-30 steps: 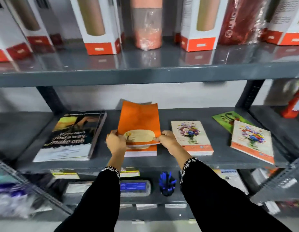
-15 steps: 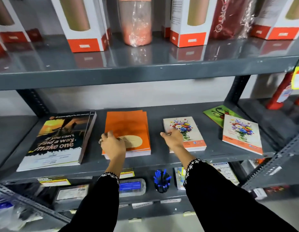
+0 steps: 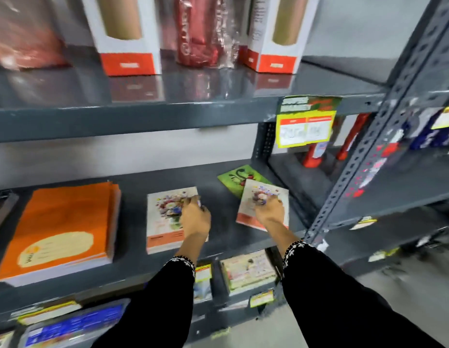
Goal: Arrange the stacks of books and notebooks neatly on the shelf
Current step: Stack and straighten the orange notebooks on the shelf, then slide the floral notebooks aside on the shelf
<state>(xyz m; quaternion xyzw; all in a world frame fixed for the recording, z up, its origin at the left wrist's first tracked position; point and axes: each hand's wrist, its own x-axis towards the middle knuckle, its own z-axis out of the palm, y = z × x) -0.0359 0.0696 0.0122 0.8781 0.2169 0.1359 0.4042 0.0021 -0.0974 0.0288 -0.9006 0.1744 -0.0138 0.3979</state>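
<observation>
Item: floral notebook stack (image 3: 165, 222), flat on the middle shelf (image 3: 133, 270), beside the squared orange notebook stack (image 3: 65, 227). Our left hand (image 3: 194, 217) rests on its right edge, fingers curled; whether the grip is closed on it we cannot tell through blur.

Item: second floral stack (image 3: 246, 209), skewed, lapping a green notebook (image 3: 234, 175) near the upright. Our right hand (image 3: 268, 209) lies flat on the cover, open, gripping nothing.

Handling, as we judge it: thin, light, bendable, glossy covers liable to slide. Best held at both long edges, whole stack together.
</observation>
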